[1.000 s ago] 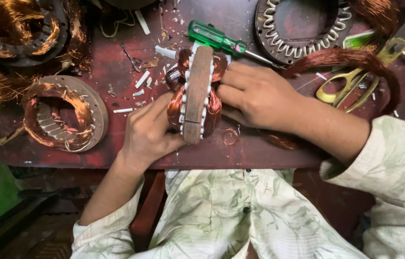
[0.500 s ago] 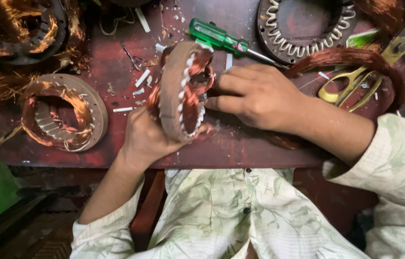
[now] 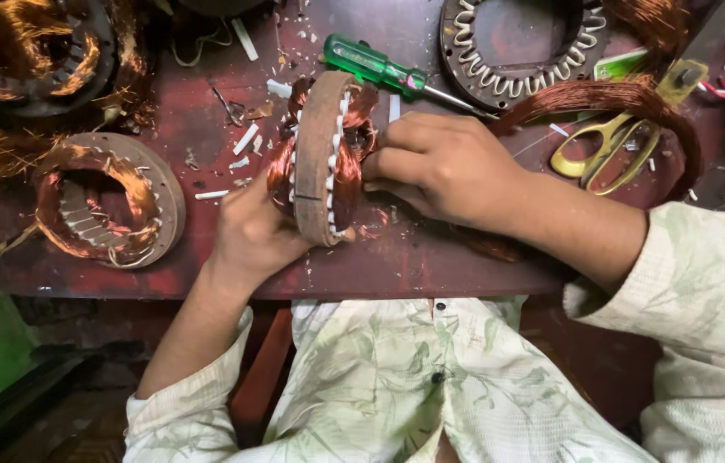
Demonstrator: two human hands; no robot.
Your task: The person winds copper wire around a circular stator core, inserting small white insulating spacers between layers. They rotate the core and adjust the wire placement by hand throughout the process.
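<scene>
Both hands (image 3: 251, 231) (image 3: 440, 167) apparently clasp upright stator (image 3: 321, 159).

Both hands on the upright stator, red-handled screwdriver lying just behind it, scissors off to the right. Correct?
Not quite: the screwdriver has a green handle, not red, as the head view shows. The rest holds: left hand and right hand are on the upright stator, and the scissors lie to the right.
</scene>
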